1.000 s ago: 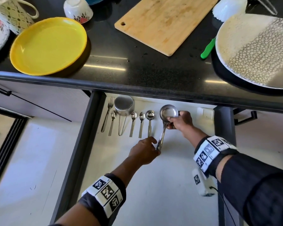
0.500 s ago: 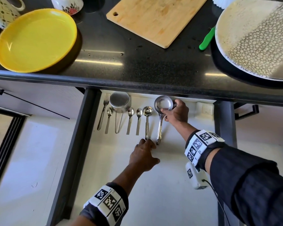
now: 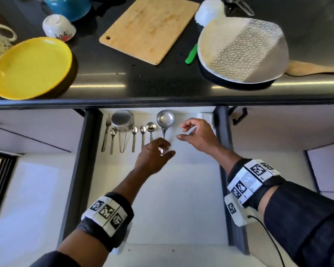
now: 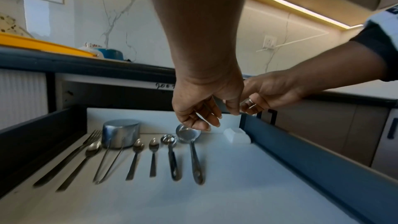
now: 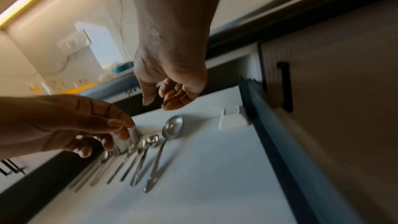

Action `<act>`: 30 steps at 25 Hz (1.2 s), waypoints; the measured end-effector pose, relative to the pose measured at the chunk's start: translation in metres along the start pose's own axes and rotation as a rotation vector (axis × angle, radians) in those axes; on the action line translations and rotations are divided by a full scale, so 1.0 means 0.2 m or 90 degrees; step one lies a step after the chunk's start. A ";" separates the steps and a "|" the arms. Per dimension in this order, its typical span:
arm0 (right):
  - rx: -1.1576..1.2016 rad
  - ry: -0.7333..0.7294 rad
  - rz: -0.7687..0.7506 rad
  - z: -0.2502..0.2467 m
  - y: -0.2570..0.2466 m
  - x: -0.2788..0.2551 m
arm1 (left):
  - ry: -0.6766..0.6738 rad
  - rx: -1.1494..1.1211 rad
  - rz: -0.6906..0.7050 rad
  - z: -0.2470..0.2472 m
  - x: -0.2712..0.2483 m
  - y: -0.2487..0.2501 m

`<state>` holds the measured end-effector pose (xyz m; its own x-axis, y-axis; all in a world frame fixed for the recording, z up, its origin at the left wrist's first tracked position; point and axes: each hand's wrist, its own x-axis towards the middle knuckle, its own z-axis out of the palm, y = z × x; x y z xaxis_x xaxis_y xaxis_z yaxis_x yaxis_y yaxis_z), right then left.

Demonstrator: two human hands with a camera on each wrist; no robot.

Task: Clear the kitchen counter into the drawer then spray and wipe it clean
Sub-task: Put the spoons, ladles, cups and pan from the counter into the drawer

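Note:
The drawer (image 3: 79, 170) stands pulled out under the black counter (image 3: 162, 87). On its white floor lies a row of steel cutlery: a fork (image 3: 106, 132), a cup (image 3: 121, 119), small spoons, and a large ladle (image 3: 165, 118) at the right end. My left hand (image 3: 165, 149) hovers over the ladle's handle with its fingers loosely curled and nothing in them. My right hand (image 3: 183, 132) hangs just right of the ladle, fingers relaxed and empty. The left wrist view shows the left hand (image 4: 204, 123) above the ladle (image 4: 197, 163). In the right wrist view the right hand (image 5: 159, 103) is clear of the ladle (image 5: 172, 127).
On the counter are a yellow plate (image 3: 31, 67), a wooden cutting board (image 3: 148, 27), a green-handled tool (image 3: 191, 53), a pan with a white mesh cover (image 3: 239, 51), a wooden spatula (image 3: 312, 68), an upturned floral cup (image 3: 58, 27) and a blue bowl (image 3: 69, 4). A white block (image 3: 204, 117) sits in the drawer's far right corner.
Both hands have let go of the ladle, which now lies at the right end of the cutlery row. The hands have lifted off it and drawn slightly back.

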<state>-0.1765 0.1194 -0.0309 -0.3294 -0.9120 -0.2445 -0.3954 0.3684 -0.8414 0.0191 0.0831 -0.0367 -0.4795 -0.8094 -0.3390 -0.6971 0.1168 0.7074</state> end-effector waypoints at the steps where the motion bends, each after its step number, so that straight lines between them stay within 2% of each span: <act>1: 0.007 -0.006 -0.026 -0.10 -0.02 -0.06 | 0.006 -0.010 0.024 0.00 -0.02 0.07; 4: -0.006 0.012 -0.078 -0.37 -0.01 -0.20 | 0.020 -0.045 0.078 0.03 -0.10 0.28; 7: 0.035 0.060 -0.115 -0.60 0.04 -0.21 | 0.049 -0.072 0.097 0.14 -0.12 0.50; 11: 0.094 0.107 -0.138 -1.03 0.28 -0.22 | 0.053 -0.023 0.128 0.40 -0.03 0.92; 14: 0.085 0.125 -0.155 -1.44 0.48 -0.25 | 0.008 0.076 0.165 0.58 0.07 1.23; 20: 0.065 0.180 -0.168 -2.18 0.53 -0.21 | 0.053 0.026 0.224 0.79 0.25 1.72; 23: 0.038 0.197 -0.177 -2.36 0.53 -0.15 | 0.042 0.054 0.258 0.85 0.34 1.89; 26: 0.005 0.208 -0.167 -2.51 0.55 -0.02 | 0.022 0.058 0.248 0.89 0.51 2.08; 30: -0.076 0.278 -0.040 -2.69 0.59 0.31 | 0.015 0.057 0.203 0.94 0.88 2.32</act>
<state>-0.7037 0.2037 0.1141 -0.6220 -0.7812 0.0527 -0.5137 0.3564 -0.7805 -0.4886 0.1026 0.1154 -0.6694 -0.7369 -0.0942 -0.5583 0.4153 0.7182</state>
